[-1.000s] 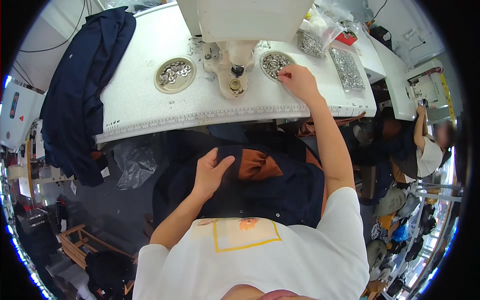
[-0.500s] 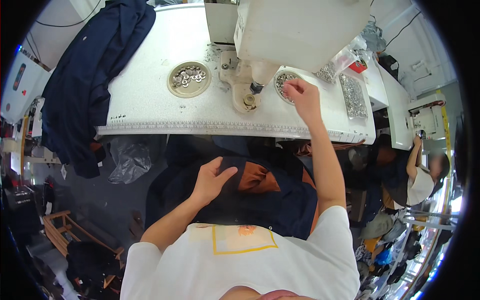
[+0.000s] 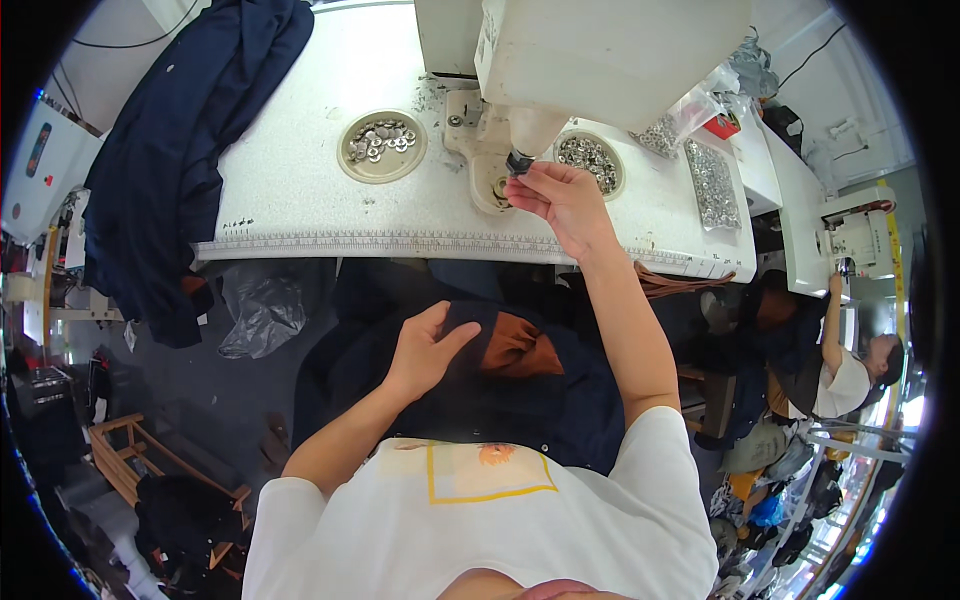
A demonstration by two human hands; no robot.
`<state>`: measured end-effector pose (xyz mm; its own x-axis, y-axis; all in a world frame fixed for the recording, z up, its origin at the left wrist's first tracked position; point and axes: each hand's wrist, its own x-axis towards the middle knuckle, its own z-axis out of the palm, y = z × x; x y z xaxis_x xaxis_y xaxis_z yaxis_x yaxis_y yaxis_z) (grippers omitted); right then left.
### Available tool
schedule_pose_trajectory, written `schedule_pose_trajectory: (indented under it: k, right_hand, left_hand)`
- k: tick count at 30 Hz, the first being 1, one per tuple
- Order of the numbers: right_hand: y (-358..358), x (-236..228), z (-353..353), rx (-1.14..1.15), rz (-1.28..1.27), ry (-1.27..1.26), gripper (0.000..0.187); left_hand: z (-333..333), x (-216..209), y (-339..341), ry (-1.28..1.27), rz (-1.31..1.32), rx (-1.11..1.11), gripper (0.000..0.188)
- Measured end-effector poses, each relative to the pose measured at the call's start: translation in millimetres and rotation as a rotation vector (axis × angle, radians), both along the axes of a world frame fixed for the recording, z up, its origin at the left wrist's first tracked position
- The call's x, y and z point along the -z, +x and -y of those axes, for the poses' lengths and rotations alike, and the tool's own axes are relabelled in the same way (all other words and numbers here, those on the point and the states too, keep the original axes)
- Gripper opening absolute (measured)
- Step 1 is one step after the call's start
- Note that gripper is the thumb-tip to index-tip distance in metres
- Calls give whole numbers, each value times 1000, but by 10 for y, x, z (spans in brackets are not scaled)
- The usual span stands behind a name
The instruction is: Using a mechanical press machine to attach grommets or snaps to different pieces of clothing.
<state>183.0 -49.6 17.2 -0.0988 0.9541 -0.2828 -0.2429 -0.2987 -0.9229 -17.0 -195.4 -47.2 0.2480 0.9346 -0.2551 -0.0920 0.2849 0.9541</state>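
My right hand (image 3: 565, 205) is raised to the snap-fastening press (image 3: 535, 130), its thumb and fingertips pinched just under the dark tip of the press head. Whatever the pinch holds is too small to make out. Below the fingers lies the press's lower die (image 3: 500, 187), partly covered by them. On my lap spreads a navy garment (image 3: 400, 425) with a rust-brown lining patch (image 3: 522, 347). My left hand (image 3: 425, 350) grips an edge of this garment between thumb and fingers.
Two round wells in the white table (image 3: 290, 190) hold metal snap parts: one left (image 3: 382, 145), one right (image 3: 590, 162). Bags of snap parts (image 3: 712, 185) lie farther right. A navy garment (image 3: 190, 150) drapes over the left end. Another person (image 3: 850, 385) works at far right.
My right hand has moved left from the right-hand well of snap parts to the press head. My left hand stays at the garment, nearly in place.
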Motion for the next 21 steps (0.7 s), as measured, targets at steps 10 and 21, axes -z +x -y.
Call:
schedule_pose_trajectory:
  k: [10, 21]
  right_hand:
    - [-17, 83, 102, 57, -279, -62, 16]
    - [-332, 153, 300, 313, -540, 6, 21]
  left_hand:
    - [21, -33, 16, 23, -3, -5, 14]
    - [77, -54, -39, 81, 17, -6, 14]
